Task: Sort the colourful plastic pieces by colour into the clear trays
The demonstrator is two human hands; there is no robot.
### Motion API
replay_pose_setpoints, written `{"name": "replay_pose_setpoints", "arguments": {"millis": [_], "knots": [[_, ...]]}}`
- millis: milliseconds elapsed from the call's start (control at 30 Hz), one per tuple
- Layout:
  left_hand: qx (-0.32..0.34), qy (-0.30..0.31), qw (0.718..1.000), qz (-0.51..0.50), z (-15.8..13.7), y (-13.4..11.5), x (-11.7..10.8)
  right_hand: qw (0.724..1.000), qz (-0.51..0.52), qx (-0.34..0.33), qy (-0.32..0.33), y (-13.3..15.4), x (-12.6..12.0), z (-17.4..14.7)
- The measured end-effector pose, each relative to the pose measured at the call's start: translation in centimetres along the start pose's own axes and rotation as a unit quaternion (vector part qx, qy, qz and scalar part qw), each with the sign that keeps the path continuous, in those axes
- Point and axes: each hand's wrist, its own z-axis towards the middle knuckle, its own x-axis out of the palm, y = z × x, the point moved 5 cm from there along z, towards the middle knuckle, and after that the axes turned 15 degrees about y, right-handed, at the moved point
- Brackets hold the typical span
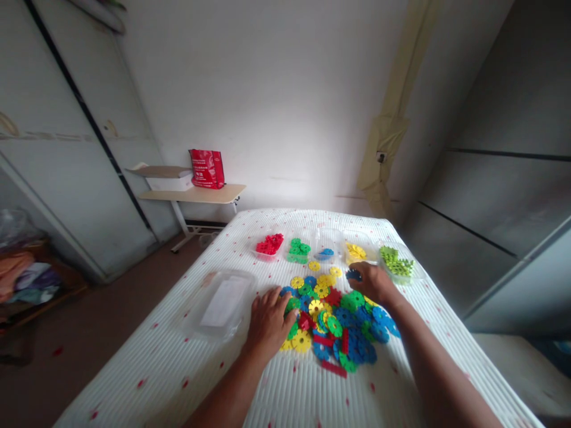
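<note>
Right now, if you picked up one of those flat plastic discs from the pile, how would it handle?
Probably stiff and light: the pile of plastic discs looks thin and moulded. Lying flat, they seem unlikely to roll. The right hand pinches a blue disc easily, so the notched edges likely grip well.

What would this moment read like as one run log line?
left hand: resting on pile of plastic discs | right hand: gripping blue disc | trays: sorted by colour
</note>
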Motion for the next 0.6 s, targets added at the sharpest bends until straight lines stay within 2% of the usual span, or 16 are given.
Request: {"name": "replay_pose_setpoints", "arguments": {"millis": [100, 167, 300, 367, 467, 600], "knots": [[0.003, 0.001, 1.0, 0.0, 0.0, 0.0, 0.0, 0.997, 0.004, -0.028, -0.068, 1.2, -2.6, 1.3], [0.006, -0.002, 1.0, -0.001, 0.0, 0.0, 0.0, 0.995, -0.006, -0.024, -0.093, 2.0, -4.0, 3.0], [0.009, -0.016, 1.0, 0.001, -0.1, 0.2, 0.1, 0.996, -0.027, 0.035, -0.079, 2.8, -4.7, 6.9], [0.01, -0.015, 1.0, 0.005, -0.1, 0.2, 0.2, 0.995, -0.023, 0.048, -0.083, 2.9, -4.5, 7.7], [0.013, -0.01, 1.0, 0.007, -0.1, 0.1, 0.2, 0.991, 0.001, 0.033, -0.127, 2.6, -3.8, 6.6], [0.01, -0.009, 1.0, 0.007, -0.1, 0.1, 0.1, 0.986, 0.026, 0.005, -0.162, 0.1, -2.1, 2.5]]}}
